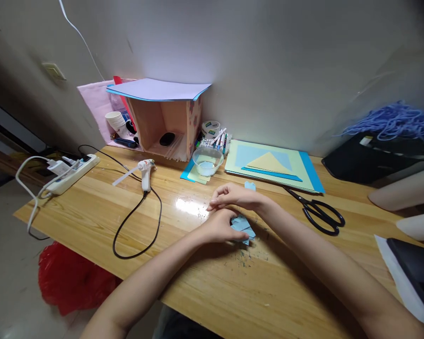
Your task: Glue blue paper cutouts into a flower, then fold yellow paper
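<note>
My left hand [219, 227] is curled around light-blue paper pieces [243, 226] on the wooden table, its thumb lying over their near edge. Just beyond it, my right hand [229, 197] reaches across with its fingertips bent together, low over the tabletop. Whatever may be between those fingertips is too small to make out. Tiny dark paper scraps [245, 259] are scattered on the near side of the blue paper. Another small light-blue piece [250, 186] lies behind my right wrist. To the right rest black-handled scissors [321, 214].
A clear plastic bowl [207, 162] stands near stacked coloured sheets [304, 172]. A glue gun [146, 175] trails its looped black cord on the left, near a power strip [72, 174]. Behind are a cardboard box [194, 127] and markers [223, 140]. Blue yarn [395, 123] sits at right.
</note>
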A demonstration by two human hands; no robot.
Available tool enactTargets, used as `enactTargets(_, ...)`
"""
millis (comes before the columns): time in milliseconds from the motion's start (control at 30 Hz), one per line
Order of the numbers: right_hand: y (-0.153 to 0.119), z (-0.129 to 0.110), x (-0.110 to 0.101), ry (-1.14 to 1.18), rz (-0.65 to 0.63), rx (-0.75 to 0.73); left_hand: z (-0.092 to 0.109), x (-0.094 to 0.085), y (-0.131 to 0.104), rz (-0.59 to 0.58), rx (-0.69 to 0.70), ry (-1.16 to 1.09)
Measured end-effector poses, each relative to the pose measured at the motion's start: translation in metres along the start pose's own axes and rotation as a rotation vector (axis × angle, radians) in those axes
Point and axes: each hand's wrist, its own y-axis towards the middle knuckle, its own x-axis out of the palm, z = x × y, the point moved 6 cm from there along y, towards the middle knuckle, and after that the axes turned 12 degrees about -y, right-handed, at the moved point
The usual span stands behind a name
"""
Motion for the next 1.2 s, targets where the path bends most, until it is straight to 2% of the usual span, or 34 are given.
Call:
enactTargets(167,0.005,-0.005,-0.017,0.045,0.058,0.03,0.004,-0.002,0.0,-0.021,0.004,0.011)
enactTargets(333,-0.013,0.001,-0.039,0.137,0.248,0.046,0.001,-0.003,0.001,-0.029,-0.01,-0.017)
enactTargets(433,-0.025,0.011,-0.054,0.152,0.359,0.051,0.0,-0.004,0.001,-0.019,-0.006,-0.038)
enactTargets(533,-0.036,0.024,-0.067,0.098,0.419,0.035,-0.001,-0.008,0.002,0.006,-0.002,-0.065)
enactTargets(667,-0.05,0.04,-0.082,0.014,0.496,0.004,0.005,-0.023,0.005,0.101,0.03,-0.106)
enactTargets(833,-0.063,0.061,-0.101,0.021,0.663,0.025,0.014,-0.038,0.006,0.144,0.031,-0.218)
enactTargets(1000,-0.062,0.07,-0.103,0.084,0.738,0.036,0.013,-0.037,0.005,0.138,0.008,-0.258)
enactTargets(1200,-0.05,0.054,-0.089,0.054,0.734,-0.046,0.009,-0.026,0.005,0.087,-0.018,-0.177)
